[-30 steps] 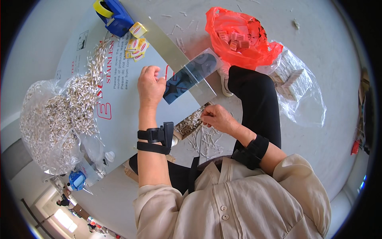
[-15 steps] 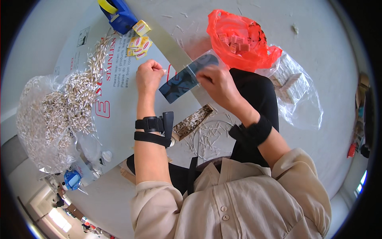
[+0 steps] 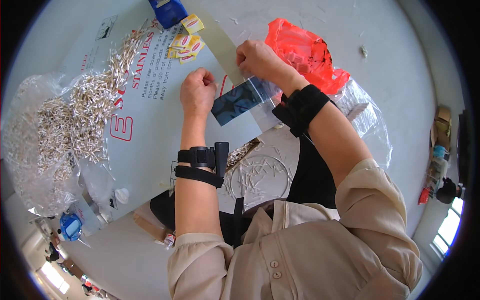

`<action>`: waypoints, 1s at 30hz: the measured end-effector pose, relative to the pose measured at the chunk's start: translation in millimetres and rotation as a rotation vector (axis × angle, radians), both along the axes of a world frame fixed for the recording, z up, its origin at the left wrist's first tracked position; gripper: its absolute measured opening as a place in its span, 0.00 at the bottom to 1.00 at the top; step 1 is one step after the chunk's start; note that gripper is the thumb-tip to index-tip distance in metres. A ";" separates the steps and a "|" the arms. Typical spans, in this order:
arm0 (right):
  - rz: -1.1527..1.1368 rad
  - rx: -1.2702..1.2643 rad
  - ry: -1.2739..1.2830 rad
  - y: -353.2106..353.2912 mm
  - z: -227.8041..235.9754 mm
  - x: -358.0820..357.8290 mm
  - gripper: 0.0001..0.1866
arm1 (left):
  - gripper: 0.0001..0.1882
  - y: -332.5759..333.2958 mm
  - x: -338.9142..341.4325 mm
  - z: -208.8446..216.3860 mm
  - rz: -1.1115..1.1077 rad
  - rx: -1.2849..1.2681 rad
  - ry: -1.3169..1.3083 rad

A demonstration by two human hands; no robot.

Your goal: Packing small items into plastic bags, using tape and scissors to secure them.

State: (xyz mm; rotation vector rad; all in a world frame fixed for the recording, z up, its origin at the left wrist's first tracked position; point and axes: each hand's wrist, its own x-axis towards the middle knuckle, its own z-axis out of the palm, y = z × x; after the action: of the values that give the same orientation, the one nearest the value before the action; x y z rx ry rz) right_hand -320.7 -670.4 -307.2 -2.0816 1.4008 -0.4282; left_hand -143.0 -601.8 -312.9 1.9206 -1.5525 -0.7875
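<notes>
My left hand (image 3: 198, 95) is over the sheet-covered table, thumb and fingers pinched together; what they hold, if anything, is hidden. Farther right, my right hand (image 3: 259, 59) hangs above the table edge with its fingers curled inward, and I cannot make out anything in them. Between the hands and a little nearer to me lies a flat dark blue plastic pouch (image 3: 236, 102) with a clear end, its left corner close to my left hand. Small yellow-and-white packets (image 3: 187, 47) lie in a loose pile beyond my left hand.
Cotton swabs (image 3: 92, 110) heap out of a clear bag (image 3: 25, 145) at left. A blue tape dispenser (image 3: 170, 12) stands at the far edge. On the right are a red plastic bag (image 3: 327, 65) with small boxes and a clear bag (image 3: 377, 127) of white packs. Below sits a swab box (image 3: 243, 151).
My right hand has moved away from the pouch's clear end, up and slightly left. The pouch has shifted slightly right in the picture. My left hand stays pinched.
</notes>
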 end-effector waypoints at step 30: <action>0.201 0.091 0.020 -16.7 0.5 1.3 0.07 | 0.07 0.7 -5.0 -0.2 0.005 -0.023 -0.060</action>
State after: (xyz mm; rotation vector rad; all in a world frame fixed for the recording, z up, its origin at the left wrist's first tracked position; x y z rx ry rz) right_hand -319.3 -687.1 -306.7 -2.1306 1.1841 -0.2574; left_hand -148.0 -601.1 -313.1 1.9479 -1.5843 -0.7130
